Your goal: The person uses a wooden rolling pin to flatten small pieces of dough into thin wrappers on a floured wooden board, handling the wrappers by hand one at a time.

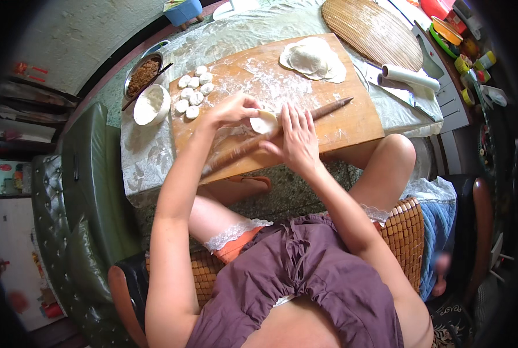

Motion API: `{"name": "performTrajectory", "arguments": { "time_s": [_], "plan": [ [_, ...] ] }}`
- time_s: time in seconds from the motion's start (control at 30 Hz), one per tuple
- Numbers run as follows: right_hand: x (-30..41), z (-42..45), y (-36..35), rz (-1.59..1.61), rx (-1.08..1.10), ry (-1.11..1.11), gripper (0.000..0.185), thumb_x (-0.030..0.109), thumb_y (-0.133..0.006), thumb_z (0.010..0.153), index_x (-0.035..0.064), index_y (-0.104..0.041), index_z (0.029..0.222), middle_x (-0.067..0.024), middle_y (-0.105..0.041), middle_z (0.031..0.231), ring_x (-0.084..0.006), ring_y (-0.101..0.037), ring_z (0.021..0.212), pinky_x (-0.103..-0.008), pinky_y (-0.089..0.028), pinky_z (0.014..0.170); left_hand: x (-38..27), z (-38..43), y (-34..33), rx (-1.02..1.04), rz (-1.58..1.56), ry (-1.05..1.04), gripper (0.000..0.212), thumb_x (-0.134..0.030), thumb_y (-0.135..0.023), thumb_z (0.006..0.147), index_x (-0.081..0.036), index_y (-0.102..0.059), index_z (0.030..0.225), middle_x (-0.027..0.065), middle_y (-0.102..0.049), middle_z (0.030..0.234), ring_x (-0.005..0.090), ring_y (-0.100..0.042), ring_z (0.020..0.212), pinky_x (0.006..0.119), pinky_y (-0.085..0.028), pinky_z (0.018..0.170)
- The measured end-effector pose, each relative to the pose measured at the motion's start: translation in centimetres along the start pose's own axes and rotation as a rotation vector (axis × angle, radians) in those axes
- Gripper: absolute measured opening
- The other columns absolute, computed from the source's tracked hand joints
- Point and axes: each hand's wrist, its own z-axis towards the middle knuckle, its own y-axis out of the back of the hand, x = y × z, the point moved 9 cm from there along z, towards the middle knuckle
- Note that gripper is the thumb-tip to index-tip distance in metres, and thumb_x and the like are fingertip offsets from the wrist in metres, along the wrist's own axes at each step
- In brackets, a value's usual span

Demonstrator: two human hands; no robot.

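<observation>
A small round of dough (263, 122) lies on the floured wooden board (354, 117), its left edge pinched in the fingers of my left hand (237, 108). Flat on a long tapered wooden rolling pin (330, 108) rests my right hand (297, 139), fingers extended over it. The pin runs diagonally across the board, at the right edge of the dough round. Several small floured dough pieces (195, 98) sit at the board's left. Toward the back right is a stack of flat rolled wrappers (313, 60).
Left of the board stand a metal bowl of brown filling (144, 77) with a dark stick across it, and a white bowl of flour (151, 105). A round slatted tray (372, 32), a roll of plastic film (410, 78) and a knife (424, 112) lie at the right.
</observation>
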Motion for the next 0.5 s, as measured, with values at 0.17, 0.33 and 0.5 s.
{"name": "performTrajectory", "arguments": {
  "time_s": [0.17,0.33,0.5],
  "plan": [
    [-0.4,2.6,-0.4,0.004,-0.041,-0.037,0.109,0.073,-0.055,0.075,-0.0079,-0.027,0.141,-0.0228,-0.038,0.143,-0.0327,-0.032,0.136,-0.0461,-0.016,0.115,-2.1,0.2,-0.7,-0.034,0.187,-0.028,0.025,-0.022,-0.069,0.087,0.001,-0.069,0.097,0.0019,-0.066,0.075,0.0087,-0.057,0.069,0.026,-0.047,0.063],
    [-0.2,1.3,-0.6,-0.019,-0.014,-0.017,0.109,0.072,-0.056,0.075,-0.0092,-0.026,0.142,-0.0235,-0.036,0.143,-0.0352,-0.031,0.136,-0.0463,-0.015,0.116,-1.1,0.0,-0.5,0.012,-0.038,-0.002,0.018,-0.014,-0.064,0.089,0.001,-0.068,0.098,0.004,-0.068,0.083,0.0103,-0.062,0.074,0.026,-0.051,0.063],
    [0.4,1.8,-0.3,-0.006,-0.015,0.006,0.111,0.074,-0.056,0.074,-0.0096,-0.026,0.141,-0.0238,-0.036,0.144,-0.0336,-0.031,0.136,-0.0453,-0.013,0.116,-1.0,-0.4,-0.7,-0.012,0.075,0.031,0.019,-0.017,-0.067,0.087,0.0,-0.07,0.096,0.0037,-0.069,0.083,0.0087,-0.061,0.074,0.026,-0.05,0.068]
  ]
}}
